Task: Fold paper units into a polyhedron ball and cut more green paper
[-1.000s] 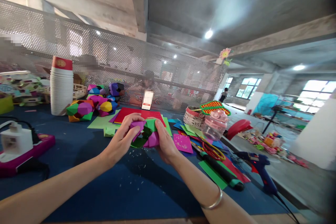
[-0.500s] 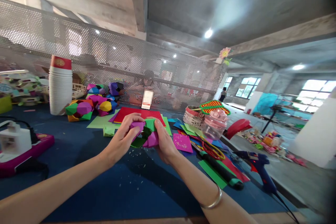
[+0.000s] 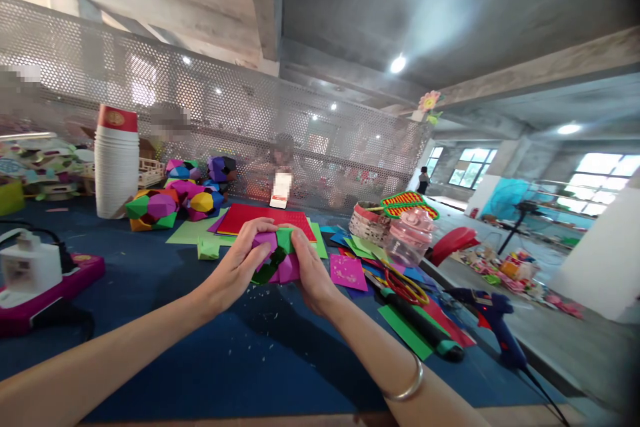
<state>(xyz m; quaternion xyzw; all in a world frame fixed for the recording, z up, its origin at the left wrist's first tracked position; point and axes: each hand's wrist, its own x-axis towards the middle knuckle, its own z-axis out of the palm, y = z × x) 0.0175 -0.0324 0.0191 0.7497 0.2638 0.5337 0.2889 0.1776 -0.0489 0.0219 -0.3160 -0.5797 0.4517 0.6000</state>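
Across the blue tabletop (image 3: 200,373), left hand (image 3: 235,270) and right hand (image 3: 314,273) press curled fingers against a purple-and-green paper ball (image 3: 288,269), its gaping front seemingly unfinished, while fuller-looking paper balls (image 3: 161,205) sit near stacked cups (image 3: 117,173).

No readable wording. On the stacked paper cups (image 3: 117,177), left of the red paper (image 3: 289,217), a round gold emblem (image 3: 115,119); on the phone (image 3: 279,199) behind that paper, blurred print; on the bottle (image 3: 411,240) right of that paper, illegible lettering.

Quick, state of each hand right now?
Left hand: closed around one side of the paper piece.
Right hand: closed around its other side.
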